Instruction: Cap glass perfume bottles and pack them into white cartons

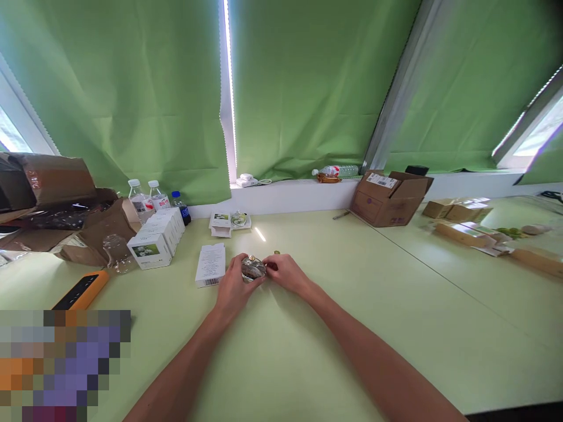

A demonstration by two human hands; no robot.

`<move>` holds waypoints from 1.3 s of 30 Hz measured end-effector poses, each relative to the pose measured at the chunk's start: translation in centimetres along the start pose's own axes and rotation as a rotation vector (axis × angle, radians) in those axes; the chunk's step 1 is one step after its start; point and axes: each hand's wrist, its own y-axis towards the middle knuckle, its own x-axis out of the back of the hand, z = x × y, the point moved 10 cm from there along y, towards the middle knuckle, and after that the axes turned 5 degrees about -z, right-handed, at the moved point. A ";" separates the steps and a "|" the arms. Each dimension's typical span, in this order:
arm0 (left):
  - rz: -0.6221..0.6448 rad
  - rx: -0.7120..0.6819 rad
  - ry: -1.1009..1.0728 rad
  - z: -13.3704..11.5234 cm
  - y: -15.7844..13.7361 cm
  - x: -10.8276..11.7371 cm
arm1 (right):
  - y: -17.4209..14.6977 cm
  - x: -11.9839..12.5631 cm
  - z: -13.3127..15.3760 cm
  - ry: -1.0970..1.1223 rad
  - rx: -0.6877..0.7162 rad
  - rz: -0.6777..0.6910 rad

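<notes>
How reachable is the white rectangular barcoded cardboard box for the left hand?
Probably yes: the barcoded box lies just beside the left hand with nothing visible between, but that hand holds a round, shiny, silvery object.

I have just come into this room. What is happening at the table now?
A person is handling a shiny round item above a pale green table. The left hand grips it from the left, while the fingertips of the right hand are at its right edge; whether they pinch anything is unclear. A small gold-coloured piece is just beyond the right hand. A white box lies beside the left hand, with a row of white boxes farther left.
</notes>
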 end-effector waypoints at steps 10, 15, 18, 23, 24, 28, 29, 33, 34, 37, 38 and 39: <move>0.016 -0.029 -0.012 -0.4 -0.1 0.2 | 0.1 0.3 -1.2 0.649 -0.194 -0.005; 0.019 0.011 -0.039 -0.3 -0.2 0.3 | 0.0 1.0 -1.2 0.713 -0.230 -0.009; 0.013 0.002 -0.044 -0.5 -0.2 0.4 | 0.0 1.1 -1.0 0.741 -0.228 0.003; 0.001 -0.038 -0.009 -0.5 -0.3 0.2 | 0.1 1.4 -0.5 0.731 -0.199 -0.005; -0.001 -0.041 -0.004 -0.5 -0.3 0.2 | 0.1 1.5 -0.5 0.720 -0.196 -0.011; 0.007 -0.052 0.002 -0.4 -0.2 0.0 | 0.1 1.9 -0.2 0.680 -0.172 -0.049; 0.011 -0.055 0.003 -0.4 -0.2 -0.1 | 0.1 2.0 0.0 0.680 -0.160 -0.058; -0.002 -0.053 0.006 -0.5 -0.2 0.2 | -0.1 2.3 0.5 0.716 -0.134 -0.089; -0.004 -0.052 0.005 -0.5 -0.2 0.2 | -0.2 2.3 0.6 0.722 -0.131 -0.094; -0.002 -0.062 0.013 -0.7 -0.2 0.2 | -0.2 2.4 0.8 0.702 -0.104 -0.120; -0.001 -0.068 0.023 -0.7 -0.2 0.2 | -0.2 2.6 0.9 0.680 -0.087 -0.140; 0.002 -0.073 0.035 -0.7 -0.2 0.2 | -0.2 2.8 1.0 0.649 -0.064 -0.161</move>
